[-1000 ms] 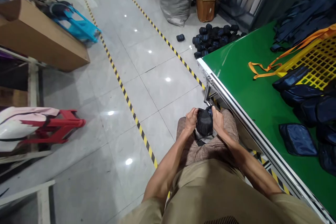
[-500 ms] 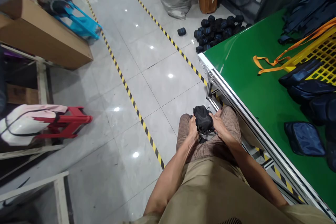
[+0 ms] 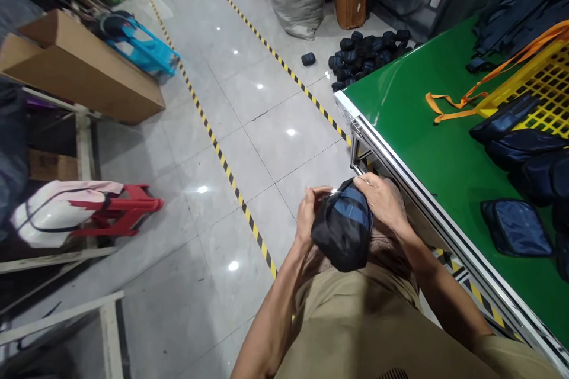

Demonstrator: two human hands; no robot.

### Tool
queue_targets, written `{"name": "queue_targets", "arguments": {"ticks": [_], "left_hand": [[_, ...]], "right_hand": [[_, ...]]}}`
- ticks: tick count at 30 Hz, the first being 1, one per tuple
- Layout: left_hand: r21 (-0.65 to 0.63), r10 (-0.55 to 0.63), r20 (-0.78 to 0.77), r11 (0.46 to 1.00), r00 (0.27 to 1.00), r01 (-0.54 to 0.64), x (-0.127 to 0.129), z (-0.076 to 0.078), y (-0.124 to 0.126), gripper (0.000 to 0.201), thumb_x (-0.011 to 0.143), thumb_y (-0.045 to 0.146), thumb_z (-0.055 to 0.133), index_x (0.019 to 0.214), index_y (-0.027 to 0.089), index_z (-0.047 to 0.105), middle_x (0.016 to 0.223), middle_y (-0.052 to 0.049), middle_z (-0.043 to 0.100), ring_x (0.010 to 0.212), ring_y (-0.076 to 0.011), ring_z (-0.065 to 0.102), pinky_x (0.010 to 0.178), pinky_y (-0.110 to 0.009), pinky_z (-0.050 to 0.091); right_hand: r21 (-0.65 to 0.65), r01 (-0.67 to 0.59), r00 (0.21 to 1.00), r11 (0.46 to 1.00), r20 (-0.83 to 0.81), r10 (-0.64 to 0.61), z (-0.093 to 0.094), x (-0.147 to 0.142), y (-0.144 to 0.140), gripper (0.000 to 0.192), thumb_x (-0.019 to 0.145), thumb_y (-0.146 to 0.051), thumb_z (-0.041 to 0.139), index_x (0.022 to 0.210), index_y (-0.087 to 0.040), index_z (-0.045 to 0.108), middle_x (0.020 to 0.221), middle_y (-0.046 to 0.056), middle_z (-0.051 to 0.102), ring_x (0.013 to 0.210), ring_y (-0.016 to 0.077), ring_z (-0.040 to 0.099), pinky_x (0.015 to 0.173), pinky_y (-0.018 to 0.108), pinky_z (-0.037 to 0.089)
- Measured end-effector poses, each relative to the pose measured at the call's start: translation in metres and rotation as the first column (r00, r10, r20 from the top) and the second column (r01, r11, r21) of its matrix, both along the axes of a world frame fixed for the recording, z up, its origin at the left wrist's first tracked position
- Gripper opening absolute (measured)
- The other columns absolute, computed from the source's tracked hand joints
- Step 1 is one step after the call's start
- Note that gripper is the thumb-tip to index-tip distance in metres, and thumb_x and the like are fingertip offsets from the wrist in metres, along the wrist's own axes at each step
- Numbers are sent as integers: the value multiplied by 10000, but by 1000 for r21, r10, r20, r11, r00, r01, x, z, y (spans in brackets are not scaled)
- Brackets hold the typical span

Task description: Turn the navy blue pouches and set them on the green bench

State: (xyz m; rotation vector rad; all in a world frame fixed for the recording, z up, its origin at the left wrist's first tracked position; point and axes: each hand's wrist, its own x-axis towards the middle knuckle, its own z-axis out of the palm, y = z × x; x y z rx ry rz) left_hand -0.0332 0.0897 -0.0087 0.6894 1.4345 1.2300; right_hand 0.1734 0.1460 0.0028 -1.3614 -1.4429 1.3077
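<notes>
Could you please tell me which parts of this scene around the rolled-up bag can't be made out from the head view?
- Rolled bag: its underside and whatever is tucked inside are hidden by its own black outer layer.
- Left hand: the fingertips are behind the bag.
- Right hand: the palm is pressed on the bag, out of sight.
- Yellow crate: cut off by the right edge.
- Dark bundles on the floor: too small to count or identify.
</notes>
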Motion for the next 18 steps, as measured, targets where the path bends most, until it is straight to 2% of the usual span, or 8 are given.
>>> {"name": "queue_targets", "arguments": {"ticks": [2,3,5,6,9,12,15,18], "left_hand": [[162,-54,-44,985,998,61,-8,35,-3,712,1039,843,552,1125,217,881,1209,-148,830,1157,-309,766,1023,-418,614],[190,-131,-94,971,987,147,-9,51,-7,594,1024,772,663,1173,239,880,1212,-138,829,1175,-314,766,1038,-415,609],[144,-273,-254,938,928,315,-6,73,-17,435,944,589,878,1257,287,865,1194,-108,830,1074,-289,776,951,-378,620],[125,-320,-327,918,889,376,-1,78,-22,394,945,514,899,1275,303,859,1189,-96,833,1037,-276,776,920,-367,619],[156,-353,-431,877,830,454,18,67,-39,282,1055,399,772,1317,325,844,1274,-77,839,1136,-277,781,1025,-390,610],[194,-350,-330,884,877,426,38,39,-50,254,1104,403,676,1244,323,872,1279,-73,852,1223,-298,774,1145,-436,570],[61,-400,27,915,916,398,54,21,-57,245,1014,499,803,1080,280,890,1070,-85,849,1018,-289,778,945,-393,602],[-87,-311,487,913,816,400,61,19,-62,400,846,502,983,1119,243,849,900,-47,764,779,-195,675,720,-291,506]], "right_hand": [[77,-89,994,993,63,85,22,6,-5,368,1061,-572,701,911,-246,785,847,0,739,800,207,657,740,307,481],[110,-147,986,983,90,137,30,9,-8,339,1071,-541,715,926,-251,814,864,3,767,806,209,678,752,310,487],[186,-262,962,947,132,240,41,16,-14,318,1101,-510,712,962,-265,861,915,19,812,828,220,713,795,328,506],[219,-312,947,925,150,284,44,20,-17,324,1117,-508,700,981,-271,875,939,31,824,842,228,722,818,340,513],[264,-414,907,871,201,370,46,37,-23,399,1151,-530,661,935,-268,870,874,45,793,800,229,689,814,357,507],[245,-485,872,840,207,443,39,55,-27,516,1165,-563,641,783,-250,789,713,13,672,687,196,599,721,341,454],[246,-516,856,820,169,488,23,68,-31,630,1170,-623,606,676,-239,682,628,-11,576,629,176,523,658,336,404],[264,-470,882,842,130,452,7,77,-41,723,1171,-684,555,601,-240,580,577,-14,520,620,181,495,647,337,410]]}}
